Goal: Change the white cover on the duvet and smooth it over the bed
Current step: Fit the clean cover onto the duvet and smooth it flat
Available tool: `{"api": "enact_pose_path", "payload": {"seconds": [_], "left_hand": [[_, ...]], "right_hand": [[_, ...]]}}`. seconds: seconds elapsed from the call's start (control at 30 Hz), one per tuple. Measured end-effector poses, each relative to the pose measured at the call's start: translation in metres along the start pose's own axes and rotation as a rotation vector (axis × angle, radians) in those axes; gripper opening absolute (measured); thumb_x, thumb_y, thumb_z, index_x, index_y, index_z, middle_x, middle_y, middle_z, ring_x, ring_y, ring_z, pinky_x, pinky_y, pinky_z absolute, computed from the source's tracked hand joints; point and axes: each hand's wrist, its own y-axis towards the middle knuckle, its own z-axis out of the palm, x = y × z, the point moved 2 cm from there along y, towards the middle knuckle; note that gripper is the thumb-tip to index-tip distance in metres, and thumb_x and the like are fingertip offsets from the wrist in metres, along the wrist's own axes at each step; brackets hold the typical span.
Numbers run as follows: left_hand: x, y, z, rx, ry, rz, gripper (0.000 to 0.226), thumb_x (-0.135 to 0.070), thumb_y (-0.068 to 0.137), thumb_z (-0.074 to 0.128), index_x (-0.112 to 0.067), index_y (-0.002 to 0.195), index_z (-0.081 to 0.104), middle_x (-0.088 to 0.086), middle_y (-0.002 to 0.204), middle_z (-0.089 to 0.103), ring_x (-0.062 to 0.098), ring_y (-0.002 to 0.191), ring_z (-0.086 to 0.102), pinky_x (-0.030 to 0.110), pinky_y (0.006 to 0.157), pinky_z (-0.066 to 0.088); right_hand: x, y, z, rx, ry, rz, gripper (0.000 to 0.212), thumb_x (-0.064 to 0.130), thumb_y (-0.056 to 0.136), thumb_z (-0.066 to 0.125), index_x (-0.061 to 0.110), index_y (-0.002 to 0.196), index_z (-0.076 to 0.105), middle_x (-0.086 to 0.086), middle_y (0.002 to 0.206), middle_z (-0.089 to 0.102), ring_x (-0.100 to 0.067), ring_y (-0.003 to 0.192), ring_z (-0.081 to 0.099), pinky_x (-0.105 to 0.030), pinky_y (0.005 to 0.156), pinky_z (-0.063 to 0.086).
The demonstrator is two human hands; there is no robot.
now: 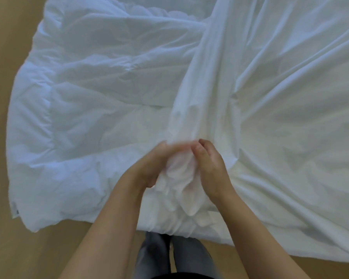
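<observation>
We see a puffy white quilted duvet (85, 101) spread out flat and filling the left half of the view, its stitched panels rumpled and its near left corner lying against the plain tan floor (6, 248) that shows along the left and bottom edges. A thin white fabric cover (286, 101) lies over the right half, creased in long folds that run from the far middle down toward us and draw together into a tight bunch at the near edge, close to the centre. Both bare hands meet on that bunch. The right hand (212, 170) grips it from the right side, fingers curled over the top of the gathered cloth. The left hand (149, 166) comes in from the left and is smeared by motion blur, so we can only say that it appears to wrap its fingers over the same bunch, touching the right fingertips. Below the forearms, grey trouser legs (153, 256) stand just at the cover's near hem.
</observation>
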Motion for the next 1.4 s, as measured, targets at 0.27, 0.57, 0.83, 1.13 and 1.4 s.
{"api": "enact_pose_path", "payload": {"seconds": [0.27,0.57,0.83,1.13,1.4], "left_hand": [[0.009,0.002,0.027,0.035,0.845,-0.083,0.007,-0.026,0.080,0.062,-0.021,0.084,0.065,-0.001,0.084,0.068,0.016,0.083,0.064,0.031,0.076,0.052],[0.040,0.007,0.002,-0.020,1.443,-0.101,0.028,-0.025,0.080,0.060,-0.021,0.061,0.041,-0.006,0.061,0.050,0.015,0.060,0.048,0.023,0.050,0.029],[0.034,-0.012,-0.026,-0.365,0.232,0.020,0.019,-0.021,0.091,0.055,-0.019,0.087,0.073,0.007,0.088,0.073,0.024,0.083,0.070,0.027,0.064,0.055],[-0.016,-0.118,-0.053,-0.262,-0.138,0.022,0.036,-0.024,0.057,0.078,-0.011,0.091,0.077,0.014,0.100,0.072,0.028,0.091,0.070,0.031,0.064,0.057],[0.018,-0.100,-0.123,-0.331,0.172,-0.130,0.048,-0.027,0.071,0.074,-0.009,0.115,0.065,0.008,0.101,0.073,0.026,0.093,0.069,0.037,0.081,0.056]], "right_hand": [[0.011,0.034,-0.012,-0.129,0.074,0.120,0.006,0.020,0.083,0.060,0.021,0.078,0.063,0.012,0.058,0.066,-0.002,0.059,0.065,-0.018,0.053,0.049],[-0.022,0.032,-0.015,-0.187,0.431,0.330,0.028,0.028,0.087,0.064,0.008,0.108,0.064,-0.003,0.094,0.071,-0.020,0.087,0.070,-0.037,0.078,0.058],[-0.032,-0.017,0.029,-0.041,-0.143,0.150,0.075,0.077,0.064,0.060,0.025,0.116,0.050,0.008,0.119,0.053,-0.004,0.107,0.052,-0.021,0.091,0.045],[0.015,-0.025,0.063,-0.071,-0.686,-0.205,0.089,0.080,0.070,0.018,0.027,0.137,0.041,0.006,0.147,0.030,-0.002,0.133,0.013,-0.030,0.110,-0.003],[-0.016,-0.005,0.121,0.104,-1.243,-0.059,0.060,0.050,0.091,0.038,0.019,0.142,0.033,-0.003,0.152,0.026,-0.023,0.143,0.013,-0.052,0.113,0.002]]}}
